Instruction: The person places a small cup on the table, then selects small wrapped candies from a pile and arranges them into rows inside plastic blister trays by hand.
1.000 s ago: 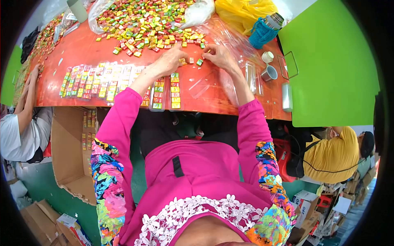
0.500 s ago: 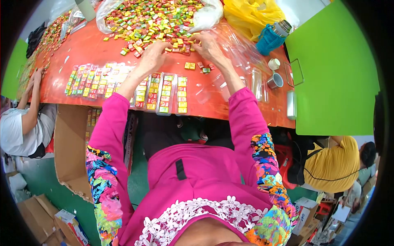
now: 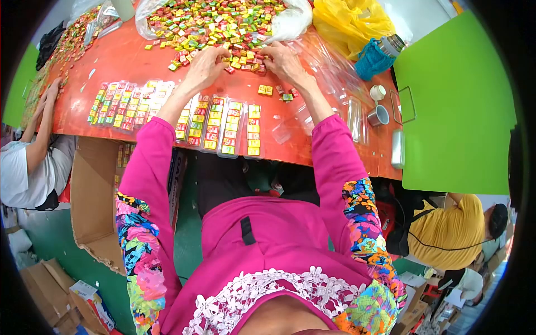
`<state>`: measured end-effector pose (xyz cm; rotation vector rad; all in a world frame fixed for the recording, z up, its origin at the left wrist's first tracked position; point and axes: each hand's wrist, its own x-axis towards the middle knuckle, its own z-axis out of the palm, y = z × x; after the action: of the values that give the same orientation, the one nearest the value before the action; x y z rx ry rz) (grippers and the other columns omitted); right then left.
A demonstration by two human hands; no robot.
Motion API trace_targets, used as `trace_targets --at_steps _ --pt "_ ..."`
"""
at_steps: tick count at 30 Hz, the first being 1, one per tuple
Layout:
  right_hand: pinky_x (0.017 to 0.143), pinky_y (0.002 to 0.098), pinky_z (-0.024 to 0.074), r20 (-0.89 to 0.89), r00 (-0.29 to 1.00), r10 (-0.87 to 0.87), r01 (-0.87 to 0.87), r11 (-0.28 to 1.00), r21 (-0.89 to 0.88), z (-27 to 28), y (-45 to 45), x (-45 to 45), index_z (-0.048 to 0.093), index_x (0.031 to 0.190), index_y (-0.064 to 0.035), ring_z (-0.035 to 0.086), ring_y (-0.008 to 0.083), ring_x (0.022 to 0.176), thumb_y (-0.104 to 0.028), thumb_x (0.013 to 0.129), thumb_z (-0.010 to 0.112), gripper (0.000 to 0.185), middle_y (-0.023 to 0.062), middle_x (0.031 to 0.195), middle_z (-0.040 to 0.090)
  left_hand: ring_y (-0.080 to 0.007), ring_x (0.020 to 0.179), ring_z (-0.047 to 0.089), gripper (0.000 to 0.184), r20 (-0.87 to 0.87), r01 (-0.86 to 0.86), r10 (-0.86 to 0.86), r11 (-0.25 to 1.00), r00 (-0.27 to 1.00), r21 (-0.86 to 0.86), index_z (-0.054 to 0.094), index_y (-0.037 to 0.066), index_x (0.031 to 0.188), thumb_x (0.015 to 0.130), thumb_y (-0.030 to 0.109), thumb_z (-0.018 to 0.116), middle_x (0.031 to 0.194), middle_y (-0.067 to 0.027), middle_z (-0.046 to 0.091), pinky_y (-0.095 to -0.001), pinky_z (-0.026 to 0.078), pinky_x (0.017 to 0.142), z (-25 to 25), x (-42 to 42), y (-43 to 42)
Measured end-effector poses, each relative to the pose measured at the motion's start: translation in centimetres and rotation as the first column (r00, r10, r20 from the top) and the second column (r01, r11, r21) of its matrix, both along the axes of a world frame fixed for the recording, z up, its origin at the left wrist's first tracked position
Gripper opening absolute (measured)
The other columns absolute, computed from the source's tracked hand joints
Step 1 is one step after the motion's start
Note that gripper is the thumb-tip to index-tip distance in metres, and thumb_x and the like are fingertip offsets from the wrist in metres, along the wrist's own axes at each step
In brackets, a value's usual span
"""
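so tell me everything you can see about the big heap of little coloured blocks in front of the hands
The heap is many small, blocky pieces in red, yellow and green, with pale printed marks too small to read. They lie loose at all angles, overlapping, on the red table, thinning out towards the person; the far side meets the picture's top edge. Whitish plastic film flanks it. The left hand and right hand reach its near edge; any grip is unclear.

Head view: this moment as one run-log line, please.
left hand: at block pile | right hand: at pile | grasp: unclear | block trays: along near side of table | loose blocks: apart from pile
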<state>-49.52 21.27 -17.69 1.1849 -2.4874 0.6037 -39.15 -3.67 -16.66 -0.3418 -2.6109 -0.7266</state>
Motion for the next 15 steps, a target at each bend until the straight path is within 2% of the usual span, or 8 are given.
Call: trace_targets --at_steps 3,4,6,9,10,13,14,15 --pt "0.081 0.0434 0.0516 0.048 0.999 0.018 -0.015 0.998 -0.064 0.4 0.2 -0.3 0.071 0.108 -0.0101 0.065 0.0316 0.096 -0.016 0.085 0.065 0.024 0.0128 0.103 0.065 -0.0184 0.071 0.062 0.031 0.232 -0.031 0.008 0.995 0.973 0.096 0.065 0.005 0.117 0.088 0.018 0.068 0.092 -0.0117 0.067 -0.0344 0.051 0.069 2.2 0.8 1.9" --pt "0.079 0.0437 0.0514 0.092 0.995 0.028 -0.019 0.996 -0.092 0.9 0.3 0.0 0.071 0.105 -0.0093 0.064 0.032 0.094 -0.016 0.085 0.065 0.022 0.0128 0.1 0.065 -0.0171 0.071 0.063 0.03 0.311 -0.033 -0.06 0.958 0.948 0.286 0.065 0.004 0.116 0.09 0.019 0.067 0.092 -0.0108 0.067 -0.0325 0.053 0.068 2.3 0.8 2.6" --pt "0.076 0.0444 0.0509 0.177 0.983 0.052 -0.026 0.989 -0.148 2.3 0.5 1.3 0.071 0.101 -0.0079 0.064 0.0327 0.089 -0.016 0.084 0.066 0.019 0.0127 0.094 0.064 -0.0146 0.071 0.065 0.028 0.415 -0.09 -0.23 0.778 0.88 0.621 0.064 0.002 0.115 0.094 0.021 0.065 0.092 -0.009 0.067 -0.0288 0.055 0.067 2.5 0.5 4.0" --pt "0.073 0.0443 0.05 0.044 0.974 0.222 -0.208 0.953 -0.219 3.8 0.9 3.9 0.068 0.097 -0.0056 0.063 0.0328 0.085 -0.016 0.084 0.068 0.017 0.0125 0.091 0.062 -0.016 0.077 0.069 0.03 0.379 -0.206 -0.488 0.371 0.786 0.905 0.063 0.0 0.113 0.098 0.025 0.063 0.094 -0.0072 0.068 -0.028 0.059 0.071 2.4 0.7 6.2" --pt "0.071 0.0438 0.0503 -0.054 0.973 0.226 -0.232 0.954 -0.191 4.3 0.9 5.1 0.065 0.096 -0.0045 0.063 0.0325 0.083 -0.015 0.084 0.069 0.017 0.0118 0.09 0.06 -0.0172 0.079 0.069 0.029 0.347 -0.199 -0.554 0.31 0.757 0.93 0.062 0.001 0.114 0.097 0.024 0.065 0.096 -0.0081 0.069 -0.03 0.06 0.072 1.4 -0.1 6.0" --pt "0.07 0.0438 0.0501 -0.088 0.958 0.274 -0.284 0.951 -0.124 5.0 1.7 6.4 0.065 0.099 -0.0043 0.063 0.0328 0.083 -0.015 0.084 0.068 0.018 0.0124 0.091 0.059 -0.0167 0.075 0.07 0.029 0.337 -0.228 -0.527 0.264 0.78 0.937 0.063 0.0 0.113 0.094 0.021 0.069 0.091 -0.0102 0.071 -0.0275 0.059 0.064 0.3 -0.7 6.4" --pt "0.07 0.0434 0.0502 -0.089 0.964 0.249 -0.258 0.958 -0.121 5.0 2.0 6.8 0.065 0.1 -0.0046 0.063 0.032 0.083 -0.014 0.085 0.068 0.018 0.0123 0.09 0.059 -0.0159 0.076 0.07 0.025 0.368 -0.246 -0.515 0.291 0.774 0.925 0.063 0.0 0.112 0.093 0.015 0.07 0.093 -0.0102 0.071 -0.0271 0.059 0.063 0.5 -0.6 6.5" --pt "0.071 0.0428 0.0504 -0.005 0.973 0.229 -0.227 0.965 -0.133 4.9 2.3 6.8 0.065 0.1 -0.0044 0.064 0.0316 0.083 -0.013 0.085 0.067 0.018 0.0125 0.091 0.06 -0.015 0.076 0.069 0.025 0.401 -0.241 -0.499 0.354 0.769 0.904 0.064 0.0 0.112 0.092 0.015 0.07 0.094 -0.0093 0.071 -0.0268 0.059 0.065 0.8 -0.5 6.5"
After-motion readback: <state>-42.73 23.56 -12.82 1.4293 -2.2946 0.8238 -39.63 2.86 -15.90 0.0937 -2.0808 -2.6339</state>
